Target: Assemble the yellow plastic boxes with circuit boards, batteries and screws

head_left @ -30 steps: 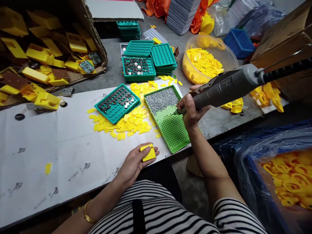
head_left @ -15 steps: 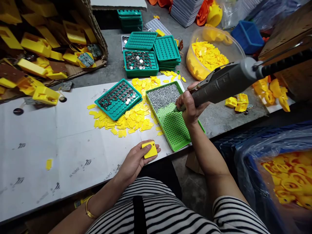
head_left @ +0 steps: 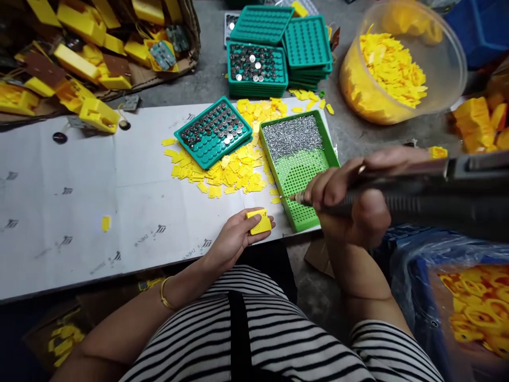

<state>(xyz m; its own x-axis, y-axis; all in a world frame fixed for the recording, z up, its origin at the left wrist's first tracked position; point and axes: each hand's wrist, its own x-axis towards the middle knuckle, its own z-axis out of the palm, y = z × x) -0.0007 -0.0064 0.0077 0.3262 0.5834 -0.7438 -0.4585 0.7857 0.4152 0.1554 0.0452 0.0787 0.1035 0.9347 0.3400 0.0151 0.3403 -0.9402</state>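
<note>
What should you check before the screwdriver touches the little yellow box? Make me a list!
1. Left hand holds the yellow box firmly: ok.
2. Right hand grips the electric screwdriver: ok.
3. Screw on the driver tip: cannot tell, too small.
4. Tip lined up over the box: not ok, it is over the green screw tray.
5. Tray has screws in it: ok, far half.

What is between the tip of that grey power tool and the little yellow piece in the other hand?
Nothing visible. The tool tip hangs over the near left edge of the green tray; the yellow piece, held in the left hand, lies beyond that edge, with only bare white paper between.
</note>
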